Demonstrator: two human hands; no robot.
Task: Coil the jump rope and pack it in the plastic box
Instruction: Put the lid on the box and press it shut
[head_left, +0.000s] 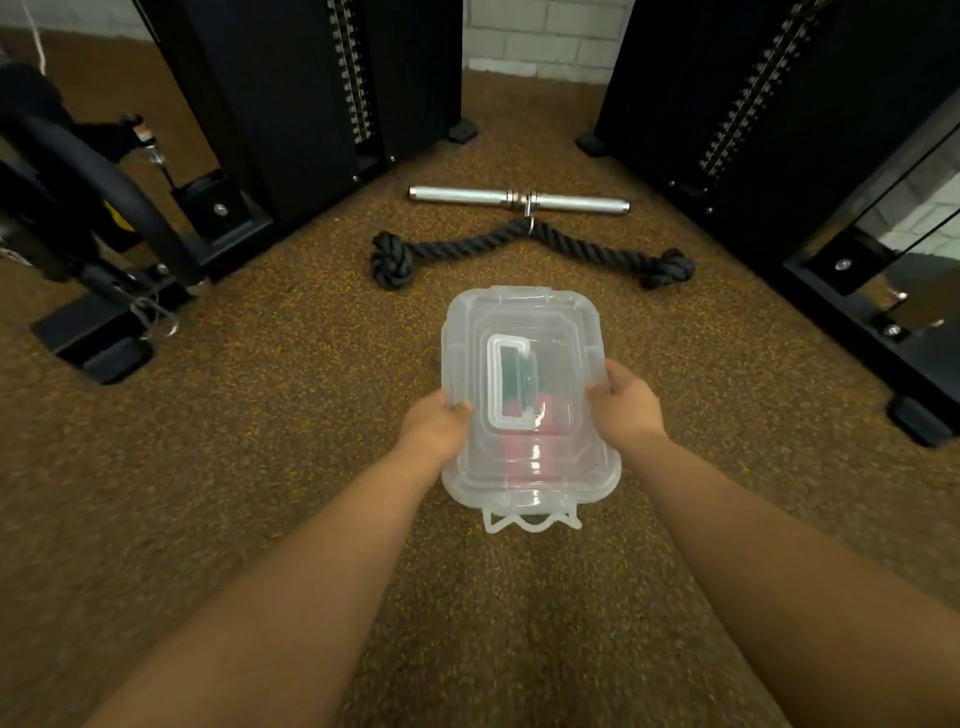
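A clear plastic box (566, 332) with its lid on is held above the brown speckled floor, in the middle of the view. Through the lid I see red and dark green shapes, the jump rope (524, 447), blurred by the plastic. My left hand (434, 426) grips the box's left side and my right hand (626, 400) grips its right side, fingers curled over the rim. A latch flap (530, 519) hangs open at the near end of the box.
A thick black rope attachment (519, 244) with knotted ends and a silver bar handle (519, 198) lie on the floor beyond the box. Black weight machines (311, 93) (753, 104) stand at left and right. A machine foot (104, 338) sits at far left.
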